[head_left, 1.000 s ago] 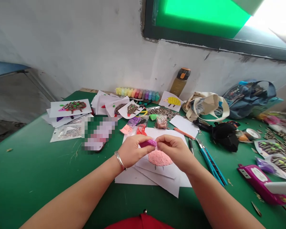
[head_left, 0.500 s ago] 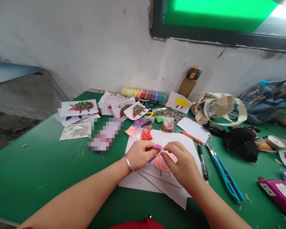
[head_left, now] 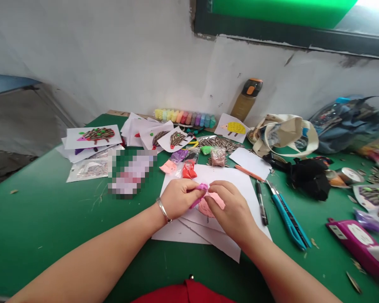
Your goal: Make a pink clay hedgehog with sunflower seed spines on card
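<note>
While the left hand (head_left: 178,198) pinches a purple piece (head_left: 203,187) between thumb and forefinger, the right hand (head_left: 232,206) sits just beside it with thumb and forefinger parted; whether those fingertips touch the piece cannot be told. The piece is above the upper left of a textured pink shape (head_left: 211,206) on white sheets (head_left: 177,231).

A second ago the right fingertips were drawn together against the piece, which bridged the two hands as a flat band. Now they are spread, and the piece is bunched at the left fingertips, its lower end showing under the left thumb. Compared with half a second ago, the surrounding things all sit farther left in view, their order unchanged.

A magenta device (head_left: 339,231) at the right carries a white label (head_left: 360,234) whose print is too blurred to read.

The left edge of the green tabletop (head_left: 66,219) runs diagonally away from the person, and a broad green stretch with a small husk (head_left: 14,192) lies between that edge and the left forearm. To the right, a black pen (head_left: 261,203) and a blue cutter (head_left: 287,216) lie near the right wrist, the pen nearer. The lowest sheets end short of the red garment (head_left: 183,293).
</note>
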`<state>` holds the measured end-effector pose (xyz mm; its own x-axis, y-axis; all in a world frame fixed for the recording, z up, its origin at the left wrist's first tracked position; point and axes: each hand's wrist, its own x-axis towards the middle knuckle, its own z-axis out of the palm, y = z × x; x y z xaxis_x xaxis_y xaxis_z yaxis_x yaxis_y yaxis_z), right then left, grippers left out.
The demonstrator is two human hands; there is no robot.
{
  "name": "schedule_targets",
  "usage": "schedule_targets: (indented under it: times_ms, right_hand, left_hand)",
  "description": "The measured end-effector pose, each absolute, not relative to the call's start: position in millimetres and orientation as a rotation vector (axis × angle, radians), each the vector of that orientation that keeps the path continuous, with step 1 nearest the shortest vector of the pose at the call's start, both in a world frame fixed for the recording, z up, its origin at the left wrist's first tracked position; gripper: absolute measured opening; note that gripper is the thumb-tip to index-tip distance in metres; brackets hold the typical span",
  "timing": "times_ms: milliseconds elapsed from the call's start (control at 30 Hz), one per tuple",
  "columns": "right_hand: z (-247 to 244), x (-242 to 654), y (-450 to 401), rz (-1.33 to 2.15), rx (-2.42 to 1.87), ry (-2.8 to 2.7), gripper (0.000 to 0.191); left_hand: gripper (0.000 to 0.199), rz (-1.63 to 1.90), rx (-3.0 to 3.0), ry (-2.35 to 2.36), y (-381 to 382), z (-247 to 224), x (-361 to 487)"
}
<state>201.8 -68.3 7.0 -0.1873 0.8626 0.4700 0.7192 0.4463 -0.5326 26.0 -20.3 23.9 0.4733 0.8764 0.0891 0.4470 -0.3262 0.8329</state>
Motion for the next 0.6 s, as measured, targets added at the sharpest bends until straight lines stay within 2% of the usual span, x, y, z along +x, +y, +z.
schedule_targets:
  times_ms: [333, 600]
  right_hand:
    - [15.0, 201.0, -68.8, 0.512, -1.349, -1.787, 0.011]
    - [18.5, 200.7, -71.0, 0.044, -1.211, -1.922, 0.014]
  left_hand:
    - [0.036, 0.639, 1.872, 1.060, -23.4, 34.8, 31.8]
    - [0.020, 0.715, 1.575, 1.027, -27.4, 34.2, 38.7]
